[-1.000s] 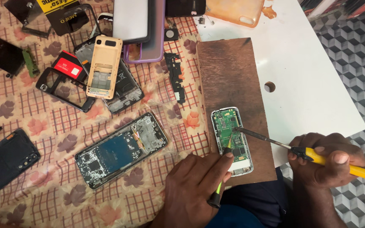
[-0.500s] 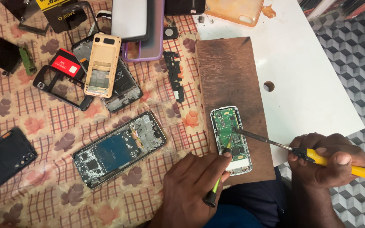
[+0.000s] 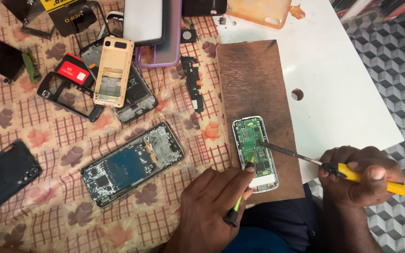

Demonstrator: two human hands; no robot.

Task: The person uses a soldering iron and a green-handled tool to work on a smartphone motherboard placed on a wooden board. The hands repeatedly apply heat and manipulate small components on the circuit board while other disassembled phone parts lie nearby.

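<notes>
A small opened phone (image 3: 254,152) with a bare green circuit board lies on a brown wooden board (image 3: 254,89). My left hand (image 3: 214,206) grips a thin green-and-black tool (image 3: 239,201) whose tip touches the circuit board. My right hand (image 3: 359,180) holds a yellow-handled screwdriver (image 3: 352,172); its long metal shaft reaches left and its tip rests on the middle of the circuit board.
On the patterned cloth lie an opened smartphone (image 3: 132,164), a dark phone back (image 3: 3,175), a beige phone shell (image 3: 113,70), black frames, a red part (image 3: 73,70) and phone cases (image 3: 158,28). A white table (image 3: 338,70) with a hole carries the wooden board.
Both hands and tools stay on the small phone's board; the view has shifted only slightly.
</notes>
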